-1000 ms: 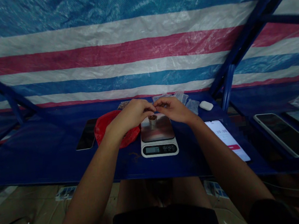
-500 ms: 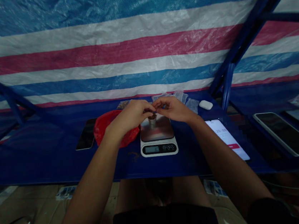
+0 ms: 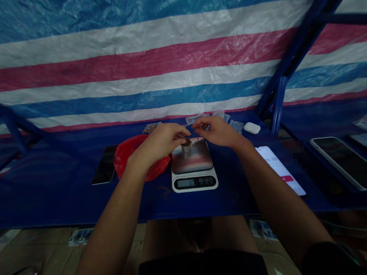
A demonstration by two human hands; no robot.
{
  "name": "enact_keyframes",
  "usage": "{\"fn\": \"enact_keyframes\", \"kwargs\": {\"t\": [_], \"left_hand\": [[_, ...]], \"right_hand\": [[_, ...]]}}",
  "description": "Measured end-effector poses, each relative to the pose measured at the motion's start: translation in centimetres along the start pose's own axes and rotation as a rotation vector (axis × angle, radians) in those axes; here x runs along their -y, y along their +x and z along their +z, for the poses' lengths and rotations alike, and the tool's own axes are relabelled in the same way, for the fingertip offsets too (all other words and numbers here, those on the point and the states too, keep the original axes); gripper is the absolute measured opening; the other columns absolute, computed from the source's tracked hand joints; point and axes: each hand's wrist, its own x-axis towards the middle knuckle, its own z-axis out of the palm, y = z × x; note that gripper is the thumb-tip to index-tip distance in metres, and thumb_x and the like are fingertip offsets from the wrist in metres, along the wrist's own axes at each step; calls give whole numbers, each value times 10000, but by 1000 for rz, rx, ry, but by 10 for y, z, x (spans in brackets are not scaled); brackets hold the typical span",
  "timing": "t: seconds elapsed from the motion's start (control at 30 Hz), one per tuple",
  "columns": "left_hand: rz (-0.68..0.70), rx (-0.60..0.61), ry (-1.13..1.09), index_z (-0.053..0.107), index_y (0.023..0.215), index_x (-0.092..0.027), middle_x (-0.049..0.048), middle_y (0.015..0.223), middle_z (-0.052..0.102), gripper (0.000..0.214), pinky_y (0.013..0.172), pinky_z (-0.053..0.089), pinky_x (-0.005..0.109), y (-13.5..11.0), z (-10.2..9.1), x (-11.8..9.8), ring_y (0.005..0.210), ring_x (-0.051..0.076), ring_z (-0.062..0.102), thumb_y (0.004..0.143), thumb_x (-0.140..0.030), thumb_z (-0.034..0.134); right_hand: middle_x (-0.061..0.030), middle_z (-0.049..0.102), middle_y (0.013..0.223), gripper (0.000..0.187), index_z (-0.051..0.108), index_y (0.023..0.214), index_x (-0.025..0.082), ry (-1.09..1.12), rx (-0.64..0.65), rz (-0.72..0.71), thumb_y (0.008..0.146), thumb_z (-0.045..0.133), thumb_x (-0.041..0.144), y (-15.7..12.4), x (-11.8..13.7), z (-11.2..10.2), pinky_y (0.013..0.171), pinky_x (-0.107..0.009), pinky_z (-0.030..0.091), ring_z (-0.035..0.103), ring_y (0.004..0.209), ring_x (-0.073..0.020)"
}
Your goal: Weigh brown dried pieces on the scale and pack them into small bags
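Observation:
A white kitchen scale [image 3: 193,171] with a steel platform sits on the blue shelf [image 3: 60,195], its display lit. A small metal cup [image 3: 186,146] holding something brown stands at the back of the platform. My left hand [image 3: 162,142] hovers just left of the cup, fingers curled in a pinch. My right hand [image 3: 214,131] is just right of it, fingertips pinched together above the cup. What the fingers pinch is too small to make out.
A red plastic bag [image 3: 129,154] lies left of the scale, a dark phone [image 3: 103,166] beyond it. A lit phone [image 3: 282,170] lies to the right. Clear small bags [image 3: 231,121] and a white earbud case [image 3: 252,128] sit behind. More phones [image 3: 348,163] lie far right.
My two hands have drawn slightly apart above the cup. The view has shifted a little; nothing else has moved.

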Motion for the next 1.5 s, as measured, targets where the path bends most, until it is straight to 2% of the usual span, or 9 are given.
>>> {"fn": "enact_keyframes", "kwargs": {"t": [0.13,0.27,0.47,0.7,1.0,1.1,1.27,1.5], "left_hand": [[-13,-4,24,811,1055,-177,62,1024,851,242,874,636,309,0,1,-3,944,197,815,897,-17,721],[4,-19,19,808,1087,-184,62,1056,843,252,882,629,311,1,2,-4,950,192,806,898,-37,730],[54,-57,69,814,1073,-197,67,1104,822,199,903,605,317,2,3,-5,1000,202,783,918,-106,729],[76,-127,152,808,1120,-208,76,1166,815,208,1047,567,385,-6,-8,-6,1109,220,750,998,-196,639],[27,-165,128,814,1107,-213,70,1170,823,225,1033,574,368,-26,-15,-3,1085,211,758,1012,-252,615],[-12,-185,133,814,1105,-202,75,1173,822,246,1029,573,380,-36,-18,-6,1098,230,754,1009,-291,606],[-83,-225,188,813,1132,-213,74,1189,823,285,1056,557,398,-58,-27,-5,1116,253,746,1016,-354,594],[-161,-235,216,810,1159,-214,82,1205,820,333,1054,563,395,-88,-35,13,1100,260,754,1020,-421,590]], "right_hand": [[-70,818,956,191,808,983,206,-175,11,25,846,683,160,-2,-8,-8,821,-393,566,741,857,-245],[-53,815,935,185,806,993,218,-173,96,22,847,705,163,-3,-9,-7,791,-372,553,731,822,-227],[-48,816,929,170,801,992,209,-181,151,-1,860,705,159,-2,-10,-5,787,-357,543,742,834,-219],[-40,804,929,192,782,962,227,-156,134,8,830,692,119,-3,-9,-2,783,-366,566,739,831,-212],[-22,737,857,183,692,895,216,-142,116,-6,761,675,93,-4,-4,3,742,-351,530,666,760,-187],[-32,730,887,185,655,927,227,-77,48,4,770,698,139,-4,-3,4,759,-366,534,668,793,-202],[-48,733,970,265,574,988,239,190,-65,11,829,775,305,-2,7,7,797,-374,554,679,858,-198],[-35,719,949,277,577,942,241,301,-9,-35,851,806,369,-2,33,13,858,-389,562,684,905,-196]]}}
